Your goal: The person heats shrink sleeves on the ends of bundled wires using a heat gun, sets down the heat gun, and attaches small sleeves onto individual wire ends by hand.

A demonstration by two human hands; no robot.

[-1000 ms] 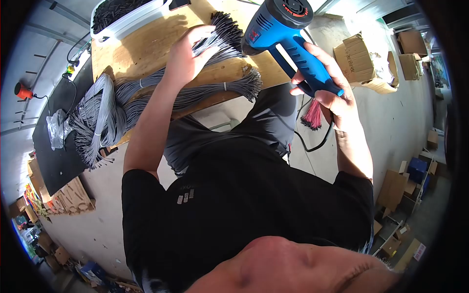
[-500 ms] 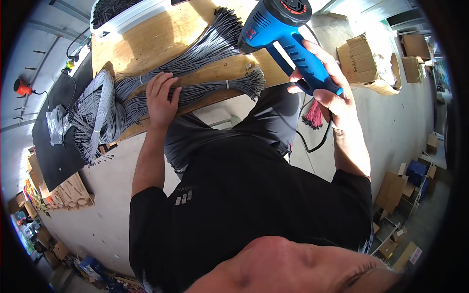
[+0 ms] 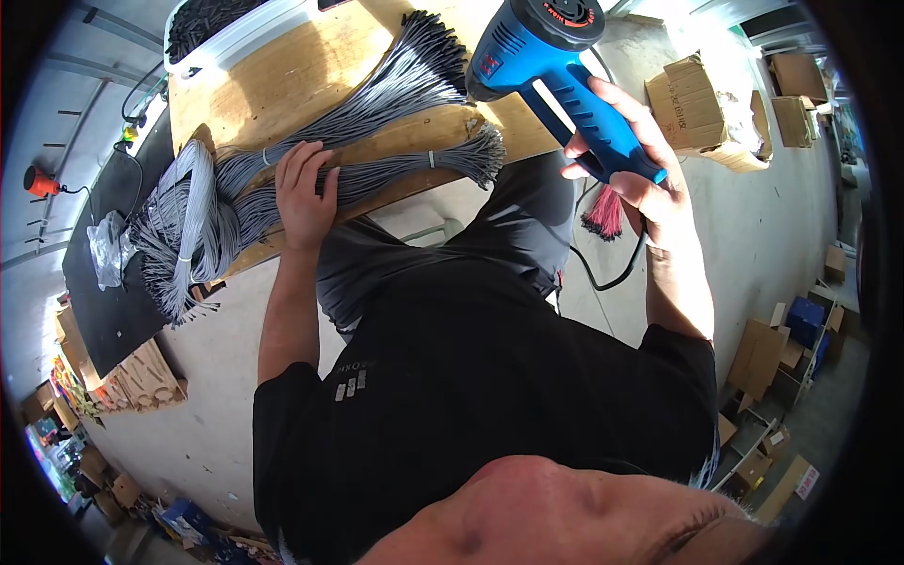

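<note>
One blue heat gun (image 3: 529, 55), gripped in right hand (image 3: 667, 196); tied grey wire bundles (image 3: 395, 89) on wooden table (image 3: 348, 56), left hand (image 3: 305, 202) laid over them; one white tub (image 3: 247, 45) of black pieces (image 3: 212, 24).

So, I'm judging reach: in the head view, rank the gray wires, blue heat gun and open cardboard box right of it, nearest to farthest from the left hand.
1. Gray wires: directly beneath the left hand.
2. Blue heat gun: to the right, held in the right hand.
3. Open cardboard box: farther right, past the gun.
</note>
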